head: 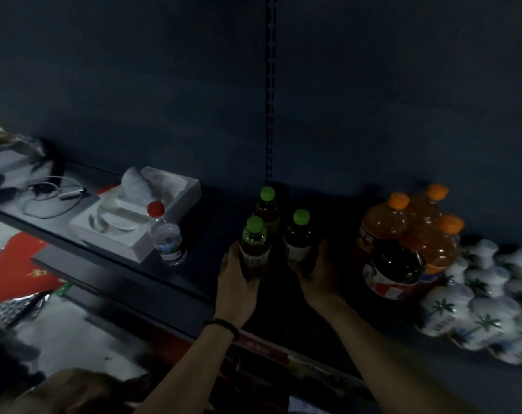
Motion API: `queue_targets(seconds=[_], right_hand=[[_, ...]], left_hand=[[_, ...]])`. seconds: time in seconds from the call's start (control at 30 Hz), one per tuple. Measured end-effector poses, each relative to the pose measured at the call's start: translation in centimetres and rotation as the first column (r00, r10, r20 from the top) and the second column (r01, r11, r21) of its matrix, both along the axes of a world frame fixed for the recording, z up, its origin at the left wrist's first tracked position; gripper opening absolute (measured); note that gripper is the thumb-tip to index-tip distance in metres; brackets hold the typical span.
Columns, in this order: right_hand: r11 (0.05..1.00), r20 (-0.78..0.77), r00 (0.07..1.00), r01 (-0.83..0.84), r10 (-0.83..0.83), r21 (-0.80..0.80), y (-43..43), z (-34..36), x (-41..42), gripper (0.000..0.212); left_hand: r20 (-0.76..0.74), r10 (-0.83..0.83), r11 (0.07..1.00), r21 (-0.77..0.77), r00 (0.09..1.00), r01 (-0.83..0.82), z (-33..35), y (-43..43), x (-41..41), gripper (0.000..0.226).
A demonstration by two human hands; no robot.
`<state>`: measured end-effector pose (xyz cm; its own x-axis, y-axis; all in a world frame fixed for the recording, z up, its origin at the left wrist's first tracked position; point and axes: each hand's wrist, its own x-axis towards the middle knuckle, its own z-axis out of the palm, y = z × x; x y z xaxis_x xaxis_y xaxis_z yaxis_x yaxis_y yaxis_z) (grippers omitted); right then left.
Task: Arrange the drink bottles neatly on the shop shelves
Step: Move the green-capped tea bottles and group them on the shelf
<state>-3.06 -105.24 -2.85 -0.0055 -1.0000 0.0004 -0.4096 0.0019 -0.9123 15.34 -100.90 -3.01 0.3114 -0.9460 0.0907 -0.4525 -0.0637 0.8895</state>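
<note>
Three green-capped tea bottles stand upright on the dark shelf [194, 252]. My left hand [237, 285] grips the front left bottle [253, 243] around its lower body. My right hand [319, 273] grips the front right bottle [298, 234] low down. The third green-capped bottle [266, 206] stands free behind them, near the back wall. The lower parts of both held bottles are hidden by my fingers.
A red-capped water bottle [165, 234] stands left, beside a white moulded tray [176, 201]. Large orange-capped bottles [403, 219] and a dark cola bottle [394, 270] crowd the right, with several white palm-print bottles [477, 312] beyond. A cable [50, 192] lies far left.
</note>
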Motion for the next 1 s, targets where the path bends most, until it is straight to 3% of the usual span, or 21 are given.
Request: queue_targets(seconds=[0.3,0.7,0.8,0.93,1.0], right_hand=[[0.999,-0.146,0.989,0.017,-0.021,-0.03,-2.4,0.5,1.2,0.074],[0.999,-0.111,0.994,-0.016,0.02,0.031,-2.0,1.3,1.5,0.07],[0.993,-0.07,0.998,0.002,0.006,0.114,-0.2,2.1,1.4,0.073],[0.989,-0.052,0.998,-0.012,0.02,0.149,3.7,3.2,0.0,0.043],[0.988,-0.055,0.997,-0.041,0.05,0.146,6.0,3.6,-1.1,0.029]], left_hand=[[0.013,0.069,0.997,-0.033,0.998,-0.068,-0.2,-1.5,-0.2,0.046],[0.005,0.096,0.994,-0.052,0.995,-0.096,-0.3,-1.8,-1.4,0.049],[0.016,0.105,0.994,-0.031,0.994,-0.105,-0.2,-1.8,-1.5,0.051],[-0.037,0.214,0.977,0.001,0.976,-0.214,0.7,0.3,-1.9,0.078],[-0.014,0.222,0.973,-0.063,0.975,-0.222,1.0,2.9,-2.5,0.066]])
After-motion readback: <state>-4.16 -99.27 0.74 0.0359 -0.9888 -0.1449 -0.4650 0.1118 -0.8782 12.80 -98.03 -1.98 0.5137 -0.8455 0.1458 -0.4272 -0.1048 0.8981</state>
